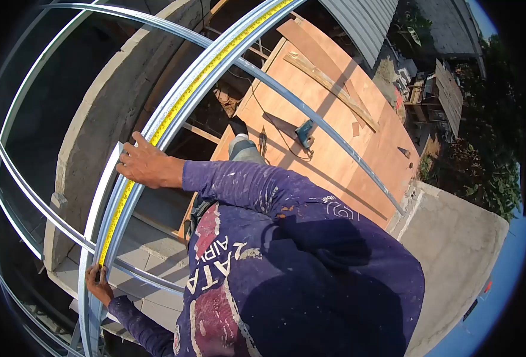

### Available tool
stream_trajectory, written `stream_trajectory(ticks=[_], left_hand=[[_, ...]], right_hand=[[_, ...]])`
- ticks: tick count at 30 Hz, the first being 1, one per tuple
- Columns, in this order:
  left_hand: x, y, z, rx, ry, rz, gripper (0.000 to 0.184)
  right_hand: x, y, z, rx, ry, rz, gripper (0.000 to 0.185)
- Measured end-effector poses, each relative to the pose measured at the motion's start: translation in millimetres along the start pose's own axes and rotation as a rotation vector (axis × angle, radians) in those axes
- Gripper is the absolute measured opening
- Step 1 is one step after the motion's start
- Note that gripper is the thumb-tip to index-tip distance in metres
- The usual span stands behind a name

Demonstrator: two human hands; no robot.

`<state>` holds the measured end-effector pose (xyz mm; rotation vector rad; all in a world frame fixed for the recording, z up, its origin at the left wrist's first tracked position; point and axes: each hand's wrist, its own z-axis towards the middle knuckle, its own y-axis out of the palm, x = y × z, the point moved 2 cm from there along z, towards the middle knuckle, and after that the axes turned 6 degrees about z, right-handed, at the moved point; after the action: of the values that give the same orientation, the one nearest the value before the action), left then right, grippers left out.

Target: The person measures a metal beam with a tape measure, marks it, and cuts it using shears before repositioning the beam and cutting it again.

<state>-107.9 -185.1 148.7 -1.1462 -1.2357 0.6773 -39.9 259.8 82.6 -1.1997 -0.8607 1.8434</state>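
A yellow measuring tape [185, 95] runs along a long silver metal channel [215, 44], curved by the wide lens. At the tape's lower end, my left hand [99, 287] is closed, its thumb and fingers pinching the tape beside the channel. Farther up, my right hand [145, 162] lies across the channel and tape, fingers curled over the outer edge. Under those fingertips is the top end of a second, whiter metal channel [101, 199], which lies alongside the first. My right palm hides a stretch of tape.
Silver cross bars [310, 113] pass below the channel. Lower down lies a plywood platform [340, 160] with a teal power drill [304, 134], its cord, pliers [263, 141] and wood strips [334, 89]. A curved-looking concrete wall [90, 125] stands at left, a concrete ledge [459, 238] at right.
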Motion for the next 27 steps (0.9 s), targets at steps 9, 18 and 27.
stream_trajectory(ticks=[9,18,27], left_hand=[[-13,1,7,-0.061,-0.023,0.058,0.020],[2,-5,2,-0.007,-0.023,0.019,0.026],[13,5,-8,0.117,-0.194,0.155,0.031]], right_hand=[[-18,-11,3,-0.003,0.121,-0.012,0.025],[-54,19,28,-0.200,-0.068,0.105,0.036],[-33,27,48,-0.451,-0.277,0.118,0.076]])
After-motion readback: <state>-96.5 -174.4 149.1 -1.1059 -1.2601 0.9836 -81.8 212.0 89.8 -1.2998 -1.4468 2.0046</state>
